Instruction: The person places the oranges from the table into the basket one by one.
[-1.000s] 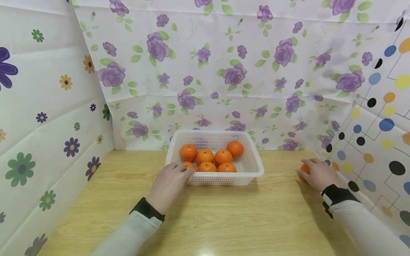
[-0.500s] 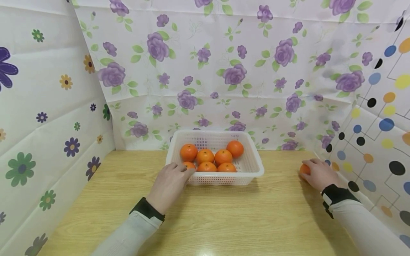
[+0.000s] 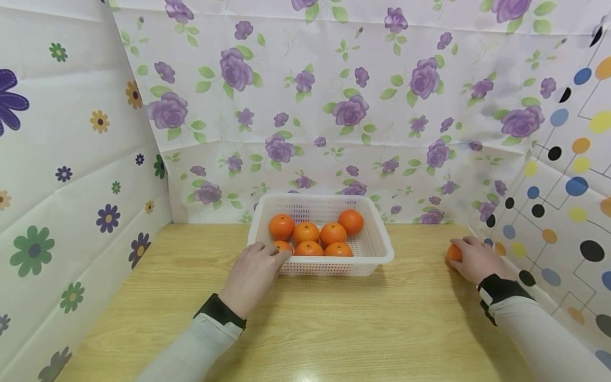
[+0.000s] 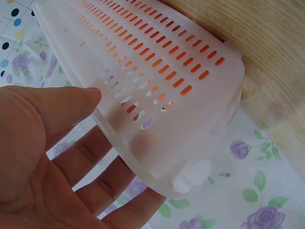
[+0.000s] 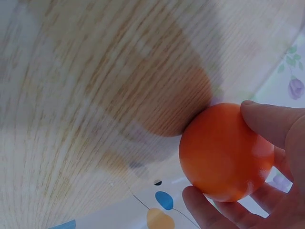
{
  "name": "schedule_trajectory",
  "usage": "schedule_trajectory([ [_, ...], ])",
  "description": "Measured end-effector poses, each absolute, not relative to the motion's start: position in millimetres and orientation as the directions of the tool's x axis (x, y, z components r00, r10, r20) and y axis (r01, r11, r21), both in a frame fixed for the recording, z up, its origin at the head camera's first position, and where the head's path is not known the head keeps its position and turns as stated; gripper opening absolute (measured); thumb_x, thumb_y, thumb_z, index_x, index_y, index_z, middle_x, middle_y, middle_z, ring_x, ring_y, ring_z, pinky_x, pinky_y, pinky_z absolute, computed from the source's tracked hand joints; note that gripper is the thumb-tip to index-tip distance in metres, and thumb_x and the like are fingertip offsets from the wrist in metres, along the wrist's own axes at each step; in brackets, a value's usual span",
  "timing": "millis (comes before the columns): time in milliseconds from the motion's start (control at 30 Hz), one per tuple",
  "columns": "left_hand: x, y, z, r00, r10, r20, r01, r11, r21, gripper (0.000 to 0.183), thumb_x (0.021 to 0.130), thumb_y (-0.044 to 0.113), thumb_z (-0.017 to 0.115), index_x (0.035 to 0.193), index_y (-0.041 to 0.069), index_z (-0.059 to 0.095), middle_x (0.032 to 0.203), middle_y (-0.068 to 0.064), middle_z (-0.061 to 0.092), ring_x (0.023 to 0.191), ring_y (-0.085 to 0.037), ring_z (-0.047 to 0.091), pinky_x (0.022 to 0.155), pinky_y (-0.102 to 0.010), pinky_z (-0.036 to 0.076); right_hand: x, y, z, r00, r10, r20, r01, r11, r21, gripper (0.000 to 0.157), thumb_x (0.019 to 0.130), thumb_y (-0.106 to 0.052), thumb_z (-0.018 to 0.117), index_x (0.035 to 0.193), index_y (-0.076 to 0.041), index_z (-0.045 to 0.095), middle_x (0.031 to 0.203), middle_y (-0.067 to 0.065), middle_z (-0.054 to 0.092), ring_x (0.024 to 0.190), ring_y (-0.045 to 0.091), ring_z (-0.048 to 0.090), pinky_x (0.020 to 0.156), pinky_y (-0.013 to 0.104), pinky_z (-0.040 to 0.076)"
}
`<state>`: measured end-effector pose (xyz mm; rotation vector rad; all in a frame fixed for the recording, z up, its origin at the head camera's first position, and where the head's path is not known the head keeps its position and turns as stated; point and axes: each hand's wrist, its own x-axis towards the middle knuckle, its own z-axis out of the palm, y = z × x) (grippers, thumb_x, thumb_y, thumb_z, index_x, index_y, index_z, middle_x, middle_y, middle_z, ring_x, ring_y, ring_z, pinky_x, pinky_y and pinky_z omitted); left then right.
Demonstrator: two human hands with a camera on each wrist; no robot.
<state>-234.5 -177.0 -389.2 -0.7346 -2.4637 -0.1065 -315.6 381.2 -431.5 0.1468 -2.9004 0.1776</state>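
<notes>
A white perforated plastic basket (image 3: 372,260) stands on the table in the head view, with several oranges (image 3: 333,234) inside. My left hand (image 3: 252,273) grips its front left rim. In the left wrist view the thumb (image 4: 78,102) presses the outer wall, while the other fingers reach over the rim to the inner side. Far to the right, my right hand (image 3: 479,261) holds a single orange (image 3: 454,253) that rests on the table. The right wrist view shows thumb and fingers curled round this orange (image 5: 224,152); its far side is hidden by the hand.
A wood-grain table (image 3: 329,323) lies under everything. Behind the basket rises a sheet with purple roses (image 3: 350,111). A dotted sheet (image 3: 549,212) stands close beside the right hand, and a flowered sheet (image 3: 81,212) borders the left.
The right thumb has shifted slightly on the lone orange, so more of the fruit shows than a second ago. The left hand, the basket and its oranges stay put.
</notes>
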Motion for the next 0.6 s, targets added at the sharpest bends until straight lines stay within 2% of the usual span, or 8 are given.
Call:
schedule_trajectory([
  [600, -234.6, -178.2, -389.0, -0.67, 0.494, 0.554, 0.55, 0.832, -0.077, 0.034, 0.088, 0.0, 0.091, 0.116, 0.016, 0.08, 0.101, -0.005, 0.077, 0.083, -0.028, 0.062, 0.082, -0.044, 0.058, -315.0, 382.3, -433.5, -0.968, -0.083, 0.238, -0.118, 0.984, -0.136, 0.061, 0.094, -0.017, 0.086, 0.145, 0.005, 0.061, 0.139, 0.043, 0.053, 0.116, 0.066, 0.056, 0.097, 0.079, 0.048],
])
